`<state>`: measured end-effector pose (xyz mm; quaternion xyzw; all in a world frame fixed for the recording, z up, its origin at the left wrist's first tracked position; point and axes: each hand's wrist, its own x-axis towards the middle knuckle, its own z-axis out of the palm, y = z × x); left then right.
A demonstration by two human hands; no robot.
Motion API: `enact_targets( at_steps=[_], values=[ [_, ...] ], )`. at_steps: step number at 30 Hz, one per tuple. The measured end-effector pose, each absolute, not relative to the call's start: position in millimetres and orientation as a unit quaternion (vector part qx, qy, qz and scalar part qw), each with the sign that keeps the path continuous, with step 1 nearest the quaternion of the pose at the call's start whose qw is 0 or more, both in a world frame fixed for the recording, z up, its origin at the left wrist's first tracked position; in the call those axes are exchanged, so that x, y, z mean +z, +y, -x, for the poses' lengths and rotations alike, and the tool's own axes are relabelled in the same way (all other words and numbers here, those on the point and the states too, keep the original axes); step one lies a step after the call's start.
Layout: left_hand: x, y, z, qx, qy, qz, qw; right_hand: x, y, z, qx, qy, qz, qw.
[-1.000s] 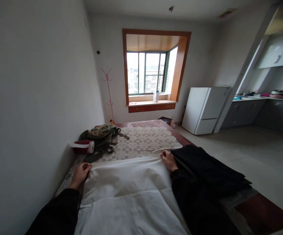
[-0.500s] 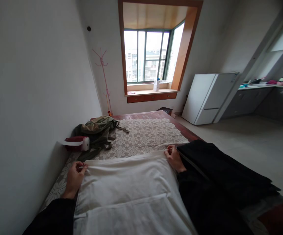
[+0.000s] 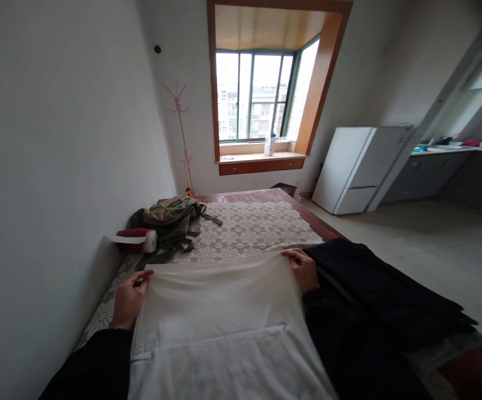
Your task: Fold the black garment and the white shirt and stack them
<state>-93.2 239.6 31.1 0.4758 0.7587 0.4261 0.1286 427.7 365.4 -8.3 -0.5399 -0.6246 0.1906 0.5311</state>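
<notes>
A white garment lies spread towards me on the table, with a seam running across it and a few soft creases. My left hand pinches its far left corner between thumb and fingers. At the far right corner, my right hand grips the same edge, fingertips on the cloth. Between both hands the far edge is drawn nearly straight. Just right of my right hand rests a pile of folded black clothes, partly covered by my dark sleeve. The garment's near end runs out of view.
Under everything is a lace tablecloth on a reddish table. A green backpack and a red tissue pack sit by the left wall. Beyond stand a pink coat rack and a white fridge.
Both hands have raised the garment's far edge slightly and pulled it smoother. My left hand has shifted a little up and right. The whole view has moved slightly.
</notes>
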Motion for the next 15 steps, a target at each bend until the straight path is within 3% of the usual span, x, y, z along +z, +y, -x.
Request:
enact_targets(
  at_steps=[3, 8, 15],
  values=[
    [28.8, 239.8, 92.9, 0.423, 0.757, -0.488, 0.096, -12.3, 368.5, -429.9, 0.193, -0.624, 0.534, 0.537],
    [20.2, 243.3, 94.1, 0.324, 0.769, -0.542, 0.1, -22.0, 372.9, -428.4, 0.215, -0.68, 0.561, 0.421],
    [20.4, 242.1, 93.8, 0.314, 0.75, -0.576, 0.083, -24.9, 374.2, -433.5, 0.218, -0.7, 0.541, 0.413]
  ],
)
